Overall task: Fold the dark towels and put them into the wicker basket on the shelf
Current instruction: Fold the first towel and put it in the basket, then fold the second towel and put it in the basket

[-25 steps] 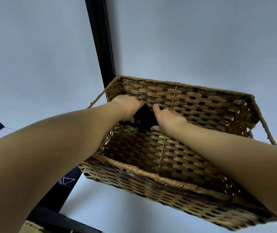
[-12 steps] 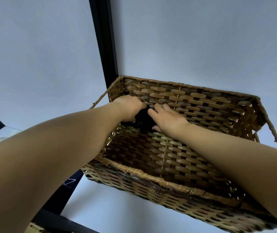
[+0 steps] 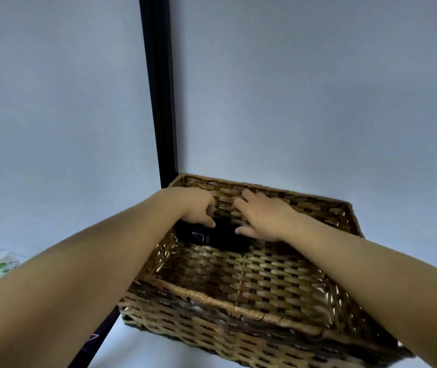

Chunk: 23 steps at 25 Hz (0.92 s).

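A folded dark towel [image 3: 213, 236] lies in the far left corner of the wicker basket [image 3: 238, 309], pressed up against the back wall and the left side wall, with a small pale printed mark showing on its top face. The left hand [image 3: 195, 208] sits over the towel's left end with its fingers curled down onto the cloth, thumb tip against the top, so it appears to grip or pinch the fold. The right hand [image 3: 261, 215] lies flatter, fingers spread and reaching toward the back wall while the thumb rests on the towel's right edge; it presses rather than clasps. The basket stands on a pale shelf [image 3: 143, 349] beside a black upright post [image 3: 160, 102]. Judging from its look, the towel is soft, light and limp, with no stiffness of its own, so the fold will likely spring open or slump if released carelessly. The safest hold is probably at both short ends at once, fingers under the bottom layer and thumbs on top, keeping all layers pinched together. The woven wicker could snag loose threads.
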{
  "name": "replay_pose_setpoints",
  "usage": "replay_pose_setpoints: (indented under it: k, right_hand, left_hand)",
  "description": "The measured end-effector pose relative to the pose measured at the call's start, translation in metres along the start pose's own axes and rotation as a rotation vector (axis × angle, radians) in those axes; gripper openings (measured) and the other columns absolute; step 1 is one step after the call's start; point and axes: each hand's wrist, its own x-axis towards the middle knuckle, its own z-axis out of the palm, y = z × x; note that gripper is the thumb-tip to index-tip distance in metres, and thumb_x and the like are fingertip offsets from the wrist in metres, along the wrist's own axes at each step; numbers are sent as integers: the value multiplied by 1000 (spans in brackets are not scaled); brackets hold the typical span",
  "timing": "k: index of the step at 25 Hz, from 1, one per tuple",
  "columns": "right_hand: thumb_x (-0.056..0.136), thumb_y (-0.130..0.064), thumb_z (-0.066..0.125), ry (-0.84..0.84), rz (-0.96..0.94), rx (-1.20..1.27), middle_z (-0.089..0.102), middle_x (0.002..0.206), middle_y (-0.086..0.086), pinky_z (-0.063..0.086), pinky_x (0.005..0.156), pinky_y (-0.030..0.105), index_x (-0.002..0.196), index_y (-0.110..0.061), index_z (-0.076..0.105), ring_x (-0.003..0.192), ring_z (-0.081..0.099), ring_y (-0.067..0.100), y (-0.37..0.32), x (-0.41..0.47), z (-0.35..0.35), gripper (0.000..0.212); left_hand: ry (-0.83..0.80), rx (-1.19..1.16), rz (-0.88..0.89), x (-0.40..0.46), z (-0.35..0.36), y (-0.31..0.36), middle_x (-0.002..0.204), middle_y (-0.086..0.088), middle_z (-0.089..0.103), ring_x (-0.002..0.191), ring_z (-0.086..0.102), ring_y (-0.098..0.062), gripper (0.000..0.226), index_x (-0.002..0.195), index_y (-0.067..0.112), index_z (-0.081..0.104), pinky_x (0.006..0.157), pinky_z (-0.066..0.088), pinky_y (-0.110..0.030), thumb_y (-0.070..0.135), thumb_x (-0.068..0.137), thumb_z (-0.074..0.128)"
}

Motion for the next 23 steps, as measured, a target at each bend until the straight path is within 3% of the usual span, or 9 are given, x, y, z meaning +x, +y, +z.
replay_pose_setpoints:
  k: [5,8,10,14,20,23]
  right_hand:
    - [94,-61,52,255,150,-40,36,149,6,51,90,45,143,-24,37,122,47,30,44,-58,-47,63]
    - [93,-65,49,308,277,-62,18,163,5,46,100,46,150,-29,29,137,37,33,71,-104,-59,71]
    - [94,-67,47,310,359,-65,8,167,5,40,107,46,154,-31,23,144,29,33,88,-137,-59,74]
    - [95,-66,44,325,479,-74,6,167,4,38,108,45,155,-30,21,144,30,32,118,-204,-51,74]
    - [96,-61,47,292,664,-52,15,165,3,45,94,41,150,-26,32,129,45,30,185,-345,-15,67]
    - [97,-58,50,299,803,27,20,162,2,48,95,43,149,-25,36,128,46,30,228,-422,3,63]
  left_hand:
    - [497,76,130,-31,-42,40,134,9,55,120,52,-15,52,136,32,50,89,50,-38,60,92,54]
    - [661,129,221,-29,-53,78,161,10,30,148,27,-15,70,151,35,34,108,37,-40,64,90,54]
    - [709,124,277,-22,-59,111,168,8,14,155,11,-17,78,155,36,25,120,25,-41,67,89,52]
    - [718,131,374,-7,-65,189,169,7,4,156,1,-18,81,158,35,17,124,13,-42,69,91,48]
    - [710,136,513,13,-66,340,169,6,5,156,0,-18,77,157,32,23,125,13,-42,68,93,46]
    - [662,114,591,18,-53,418,169,6,7,156,1,-17,74,155,31,27,125,13,-42,66,94,48]
